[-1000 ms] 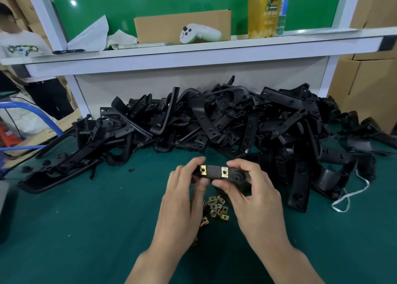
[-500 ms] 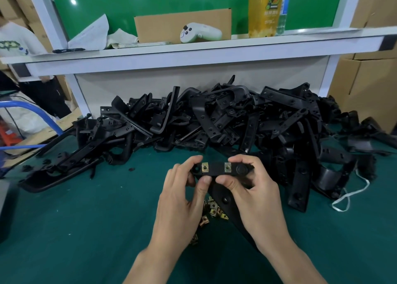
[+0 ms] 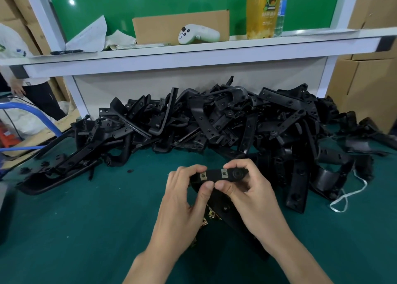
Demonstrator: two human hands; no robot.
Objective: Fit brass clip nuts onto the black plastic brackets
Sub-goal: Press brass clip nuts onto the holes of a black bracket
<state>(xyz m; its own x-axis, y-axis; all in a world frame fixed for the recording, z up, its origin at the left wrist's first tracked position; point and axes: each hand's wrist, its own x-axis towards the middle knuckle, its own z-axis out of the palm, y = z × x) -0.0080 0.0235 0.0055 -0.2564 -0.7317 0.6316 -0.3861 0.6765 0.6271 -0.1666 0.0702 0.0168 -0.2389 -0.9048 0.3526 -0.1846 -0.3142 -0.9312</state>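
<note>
**Both hands hold one bracket with two clip nuts on it, above the tabletop**

The left hand (image 3: pixel 182 199) and right hand (image 3: pixel 253 193) meet at frame centre, both on the same black bracket (image 3: pixel 213 174). The left grip pinches the bracket's left end, forefinger curled over the top edge and thumb under the lower edge. The right grip pinches the right part, fingers over the top and thumb below. The two thumb tips sit just beside each other under the bracket.

The bracket's flat face points at the camera, roughly level, raised off the green tabletop (image 3: pixel 86 219). Its long arm runs down and toward the camera under the right hand. Two brass clip nuts are on that face: a left clip nut (image 3: pixel 203 176) near the left forefinger and a right clip nut (image 3: pixel 224 173) near the right forefinger. A round boss sits at the bracket's right end.

The loose clip nuts (image 3: pixel 211 213) lie on the tabletop below the hands, mostly hidden by them. The big pile of black brackets (image 3: pixel 214 124) lies across the back of the tabletop, behind the hands.

A white cord (image 3: pixel 348 195) lies at the pile's right edge. The white shelf (image 3: pixel 193 53) above carries a white controller (image 3: pixel 197 35), a cardboard piece (image 3: pixel 167 25), a yellow bottle (image 3: pixel 264 10) and papers. Cardboard boxes (image 3: pixel 365 90) stand at right. A person's arm is at far left.
</note>
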